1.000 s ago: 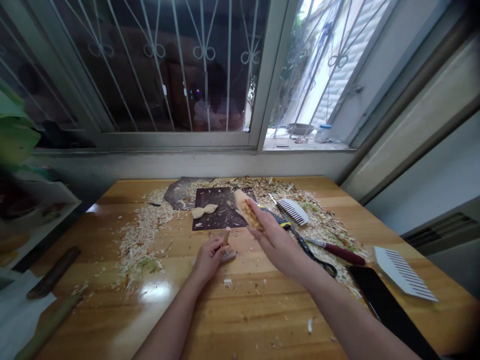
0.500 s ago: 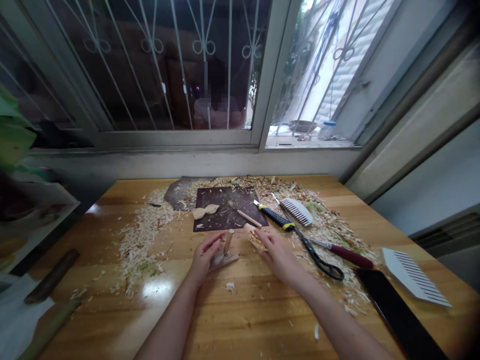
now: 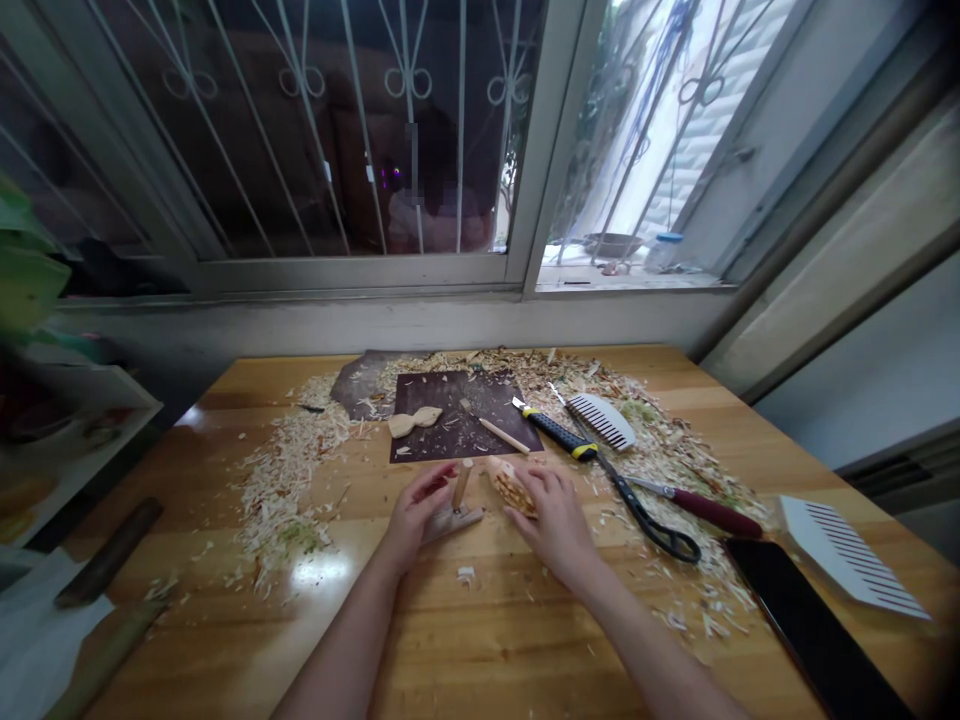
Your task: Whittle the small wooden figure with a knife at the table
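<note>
Left hand (image 3: pixel 415 508): part-open, apparently empty, beside tan wooden peg (image 3: pixel 462 485). Right hand (image 3: pixel 555 513): curled over pale, rough wooden piece (image 3: pixel 510 488), seemingly unfinished. Cream bow-shaped carving (image 3: pixel 415 422): apparently formed.

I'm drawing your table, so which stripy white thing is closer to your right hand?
The striped white piece beside the yellow-and-black cutter; the other lies farther right, beside the black phone.
</note>
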Action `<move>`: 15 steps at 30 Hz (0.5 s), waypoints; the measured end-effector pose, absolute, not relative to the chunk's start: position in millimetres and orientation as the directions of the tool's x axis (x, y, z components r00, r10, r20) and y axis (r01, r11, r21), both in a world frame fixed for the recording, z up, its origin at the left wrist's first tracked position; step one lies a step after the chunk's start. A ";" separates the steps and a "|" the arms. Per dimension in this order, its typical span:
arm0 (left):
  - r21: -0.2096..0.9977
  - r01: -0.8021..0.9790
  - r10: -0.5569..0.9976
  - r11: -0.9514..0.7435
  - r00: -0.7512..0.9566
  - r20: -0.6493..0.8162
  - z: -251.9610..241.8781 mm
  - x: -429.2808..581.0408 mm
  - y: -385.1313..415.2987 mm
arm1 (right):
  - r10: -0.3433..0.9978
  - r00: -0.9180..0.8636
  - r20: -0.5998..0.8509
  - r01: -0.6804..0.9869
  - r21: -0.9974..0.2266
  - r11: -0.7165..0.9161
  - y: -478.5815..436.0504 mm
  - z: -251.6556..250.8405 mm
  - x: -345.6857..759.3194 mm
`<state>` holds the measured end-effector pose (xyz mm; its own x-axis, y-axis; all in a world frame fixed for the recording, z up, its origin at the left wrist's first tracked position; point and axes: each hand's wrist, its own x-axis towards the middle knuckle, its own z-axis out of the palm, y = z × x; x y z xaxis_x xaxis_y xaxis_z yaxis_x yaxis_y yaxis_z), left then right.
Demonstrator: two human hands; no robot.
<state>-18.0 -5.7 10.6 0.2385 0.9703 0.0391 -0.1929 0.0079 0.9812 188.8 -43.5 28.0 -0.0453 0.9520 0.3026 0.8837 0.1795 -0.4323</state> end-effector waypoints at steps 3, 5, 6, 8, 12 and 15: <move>0.967 -0.253 0.979 0.011 0.200 0.041 6.3 -19.6 -4.9 | 0.935 -0.087 0.343 0.710 -0.637 0.300 -38.7 44.7 168.2; 0.969 -0.248 0.978 0.002 0.202 0.050 4.8 -20.2 -5.3 | 0.957 -0.115 0.266 0.511 -0.811 0.286 -33.5 55.1 150.7; 0.971 -0.241 0.976 -0.003 0.210 0.055 4.3 -20.1 -5.7 | 0.970 -0.121 0.212 0.413 -0.878 0.244 -30.6 59.4 142.3; 0.974 -0.228 0.972 -0.011 0.225 0.064 3.5 -19.6 -6.3 | 0.987 -0.116 0.115 0.254 -0.957 0.141 -24.9 65.9 128.6; 0.970 -0.244 0.978 0.008 0.205 0.044 1.0 -17.8 -6.1 | 0.990 -0.104 0.097 0.232 -0.965 0.119 -17.9 72.8 119.4; 0.957 -0.290 0.978 0.033 0.207 0.029 0.3 -16.0 -5.4 | 0.978 -0.137 0.160 0.405 -0.892 0.203 -17.0 76.7 122.3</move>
<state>-16.0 -5.4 0.3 0.2065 0.9780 0.0291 -0.2897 0.0327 0.9566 122.3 -17.0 76.7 -0.1372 0.9775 0.1602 0.4046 0.2029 -0.8917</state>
